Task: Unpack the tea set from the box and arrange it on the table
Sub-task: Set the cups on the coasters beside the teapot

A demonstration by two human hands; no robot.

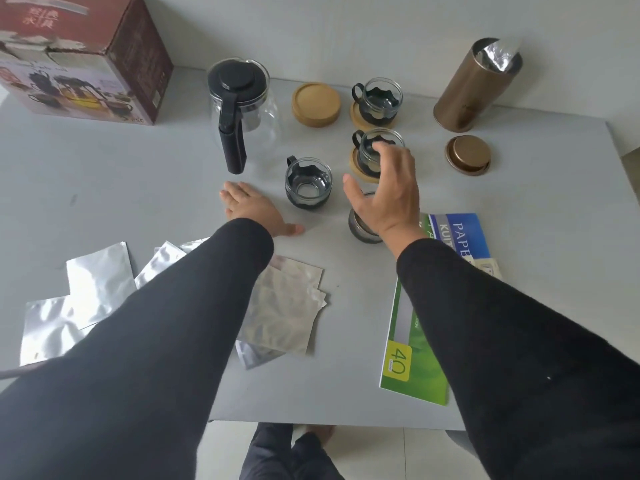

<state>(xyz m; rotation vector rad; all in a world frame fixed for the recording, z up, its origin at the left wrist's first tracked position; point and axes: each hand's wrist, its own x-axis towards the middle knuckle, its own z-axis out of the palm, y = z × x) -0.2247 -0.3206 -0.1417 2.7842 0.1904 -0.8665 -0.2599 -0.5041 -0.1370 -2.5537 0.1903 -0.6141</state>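
Note:
A glass teapot (pixel 242 109) with a black lid and handle stands at the back centre of the grey table (pixel 138 174). Two glass cups in black holders sit on wooden coasters: the far cup (pixel 377 98) and a nearer cup (pixel 370 150). A third cup (pixel 308 181) stands bare on the table. A fourth cup (pixel 362 228) is partly hidden under my right hand (pixel 388 192), which hovers with spread, relaxed fingers over the nearer cup and holds nothing. My left hand (pixel 252 209) rests flat on the table left of the third cup. A stack of wooden coasters (pixel 316 105) lies beside the teapot.
The red tea set box (pixel 83 53) stands at the back left. A bronze tin (pixel 474 88) with foil lining and its lid (pixel 467 155) are at the back right. Several silver foil pouches (pixel 100 289) lie near left; green and blue paper packs (pixel 408 358) lie near right.

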